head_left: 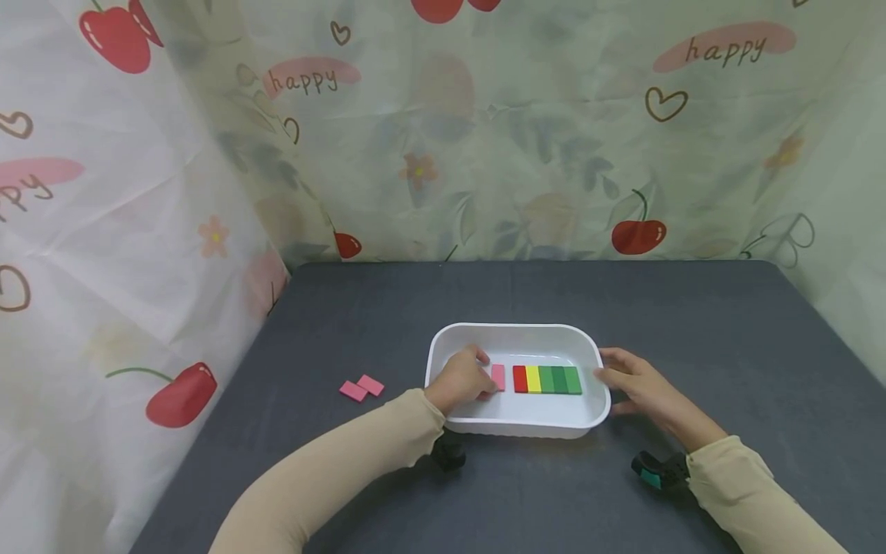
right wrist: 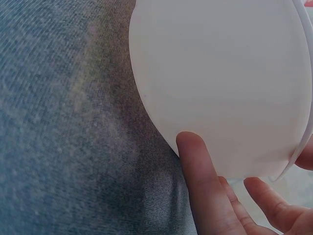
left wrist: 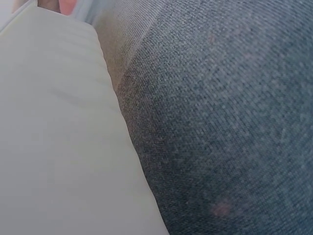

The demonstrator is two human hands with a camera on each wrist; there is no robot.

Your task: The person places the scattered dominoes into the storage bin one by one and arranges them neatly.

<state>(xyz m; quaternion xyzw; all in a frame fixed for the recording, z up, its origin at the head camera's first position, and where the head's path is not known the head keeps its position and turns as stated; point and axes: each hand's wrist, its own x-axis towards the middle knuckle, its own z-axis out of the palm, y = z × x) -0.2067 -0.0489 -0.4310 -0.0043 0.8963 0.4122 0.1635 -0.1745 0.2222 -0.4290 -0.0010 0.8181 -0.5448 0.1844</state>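
A white tray (head_left: 519, 427) stands on the dark table. Inside it a red tile (head_left: 520, 379), a yellow tile (head_left: 533, 379) and several green tiles (head_left: 559, 380) lie side by side in a row. My left hand (head_left: 460, 378) reaches over the tray's left side, fingers and thumb at a pink tile (head_left: 498, 376) just left of that row; it appears to pinch it, and the fingers partly hide it. At the tray's right end my right hand (head_left: 640, 385) grips the rim, thumb over the edge. Its fingers (right wrist: 203, 191) press the outer wall in the right wrist view.
Two pink tiles (head_left: 362, 387) lie on the dark cloth (head_left: 374, 308), left of the tray. A patterned curtain (head_left: 484, 154) hangs behind the table and along its left side. Dark wrist devices (head_left: 661, 471) sit under both sleeves.
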